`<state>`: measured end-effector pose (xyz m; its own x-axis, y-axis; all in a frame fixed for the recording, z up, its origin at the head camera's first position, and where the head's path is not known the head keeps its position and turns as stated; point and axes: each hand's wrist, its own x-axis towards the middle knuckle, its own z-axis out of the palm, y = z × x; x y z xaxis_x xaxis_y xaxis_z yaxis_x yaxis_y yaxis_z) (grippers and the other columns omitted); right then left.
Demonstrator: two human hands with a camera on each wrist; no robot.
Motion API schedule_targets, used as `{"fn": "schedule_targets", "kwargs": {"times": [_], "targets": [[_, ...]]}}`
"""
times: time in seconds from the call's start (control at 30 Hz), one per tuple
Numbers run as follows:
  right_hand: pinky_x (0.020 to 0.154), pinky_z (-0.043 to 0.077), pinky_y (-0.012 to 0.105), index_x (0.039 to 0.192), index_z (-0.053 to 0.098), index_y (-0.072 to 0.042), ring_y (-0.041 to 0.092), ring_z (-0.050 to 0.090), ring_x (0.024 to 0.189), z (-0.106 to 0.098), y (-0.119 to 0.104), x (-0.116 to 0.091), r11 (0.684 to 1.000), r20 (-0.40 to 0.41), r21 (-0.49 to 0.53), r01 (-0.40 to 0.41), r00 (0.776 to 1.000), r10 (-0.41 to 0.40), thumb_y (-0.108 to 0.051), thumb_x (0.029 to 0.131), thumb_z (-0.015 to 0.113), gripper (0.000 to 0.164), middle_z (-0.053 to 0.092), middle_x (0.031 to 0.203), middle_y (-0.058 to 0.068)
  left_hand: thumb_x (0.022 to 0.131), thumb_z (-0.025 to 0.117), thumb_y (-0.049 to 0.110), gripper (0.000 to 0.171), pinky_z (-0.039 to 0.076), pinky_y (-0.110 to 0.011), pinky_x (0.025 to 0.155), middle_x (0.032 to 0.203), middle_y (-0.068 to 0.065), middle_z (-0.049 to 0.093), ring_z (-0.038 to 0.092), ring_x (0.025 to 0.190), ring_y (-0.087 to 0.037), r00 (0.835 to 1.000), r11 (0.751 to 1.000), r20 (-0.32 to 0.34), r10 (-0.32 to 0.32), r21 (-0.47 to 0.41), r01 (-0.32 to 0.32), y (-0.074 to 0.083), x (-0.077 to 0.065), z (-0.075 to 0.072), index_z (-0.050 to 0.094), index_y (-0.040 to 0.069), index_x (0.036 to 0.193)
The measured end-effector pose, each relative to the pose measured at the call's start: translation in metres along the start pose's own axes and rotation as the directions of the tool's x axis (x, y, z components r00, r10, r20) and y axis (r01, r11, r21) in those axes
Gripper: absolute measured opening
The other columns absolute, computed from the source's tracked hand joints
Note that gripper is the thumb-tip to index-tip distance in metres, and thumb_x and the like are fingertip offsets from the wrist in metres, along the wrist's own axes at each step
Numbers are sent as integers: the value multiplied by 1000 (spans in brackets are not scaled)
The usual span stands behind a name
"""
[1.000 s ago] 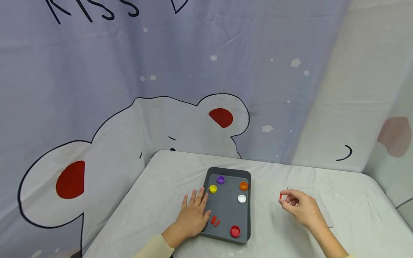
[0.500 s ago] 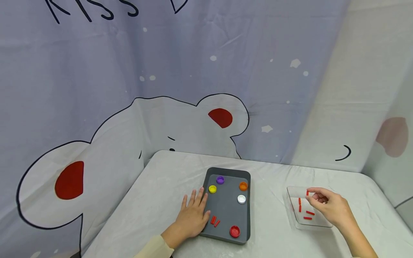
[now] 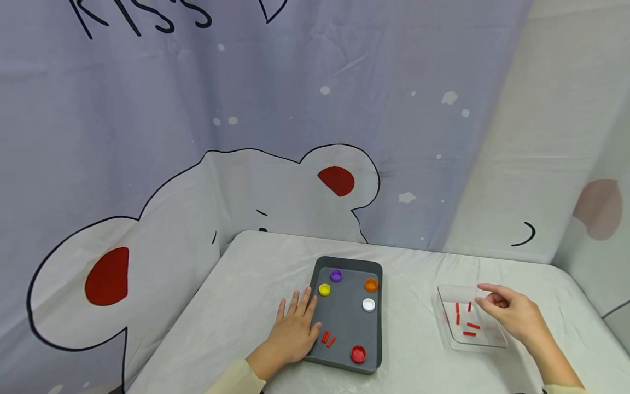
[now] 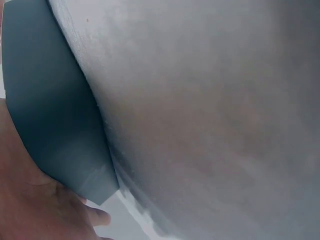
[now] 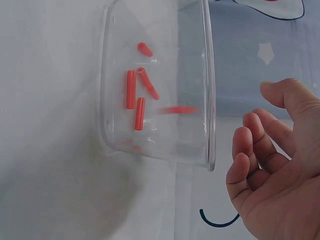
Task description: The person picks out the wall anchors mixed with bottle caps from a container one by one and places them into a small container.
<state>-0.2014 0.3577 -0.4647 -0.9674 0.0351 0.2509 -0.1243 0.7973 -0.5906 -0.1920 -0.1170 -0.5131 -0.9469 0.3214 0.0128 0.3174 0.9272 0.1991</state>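
My left hand (image 3: 291, 331) rests on the left rim of the dark grey tray (image 3: 346, 323), fingers straight and spread; the left wrist view has this hand (image 4: 35, 200) against the tray's outer wall (image 4: 55, 95). Over the right edge of a clear plastic box (image 3: 484, 340) hovers my right hand (image 3: 517, 314), thumb and forefinger apart with nothing between them. Several short red sticks (image 3: 473, 325) lie in the box. In the right wrist view one red stick (image 5: 180, 110) is blurred, apart from the fingers (image 5: 242, 140).
In the tray, a few red sticks (image 3: 326, 336) lie near the left hand. Small round caps sit there too: purple (image 3: 336, 275), yellow (image 3: 324, 289), orange (image 3: 371, 284), white (image 3: 368, 305) and red (image 3: 358, 354). A patterned curtain (image 3: 275, 109) hangs behind the white-covered table (image 3: 408, 350).
My right hand has carried a red stick rightward from beside the box to over it and let it drop in. The left hand has stayed on the tray.
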Motion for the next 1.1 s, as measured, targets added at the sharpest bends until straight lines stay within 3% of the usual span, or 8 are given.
{"fn": "schedule_targets", "kwargs": {"times": [0.33,0.6,0.77,1.1], "targets": [[62,43,20,118,72,-4,-6,54,71,9,-13,-4,999,-6,40,17,1000,-16,-30,91,77,38,64,84,-7,106,46,39,63,10,-67,119,168,-14,19,16,153,-43,1000,1000,-16,12,-16,-13,0,-1,0,34,5,158],[58,47,23,109,76,-6,-4,54,75,38,-47,-13,989,-119,38,142,983,-137,-17,84,82,28,66,96,6,107,43,40,63,9,-64,120,169,-11,16,15,154,-40,1000,1000,1,2,7,-2,1,-1,-2,33,6,159],[59,47,25,105,77,-7,4,57,73,56,-69,-17,976,-166,52,214,965,-203,-11,79,85,28,66,91,3,107,43,40,63,9,-65,120,169,-12,17,15,154,-41,1000,1000,-3,6,-1,-6,1,0,-2,33,5,159],[63,44,24,107,77,-13,7,55,76,84,-105,-27,980,-110,86,179,979,-169,-18,78,87,30,63,93,-5,106,45,40,63,10,-67,118,168,-14,18,17,153,-43,999,1000,-36,28,-9,-29,-2,1,4,34,4,158]]}}
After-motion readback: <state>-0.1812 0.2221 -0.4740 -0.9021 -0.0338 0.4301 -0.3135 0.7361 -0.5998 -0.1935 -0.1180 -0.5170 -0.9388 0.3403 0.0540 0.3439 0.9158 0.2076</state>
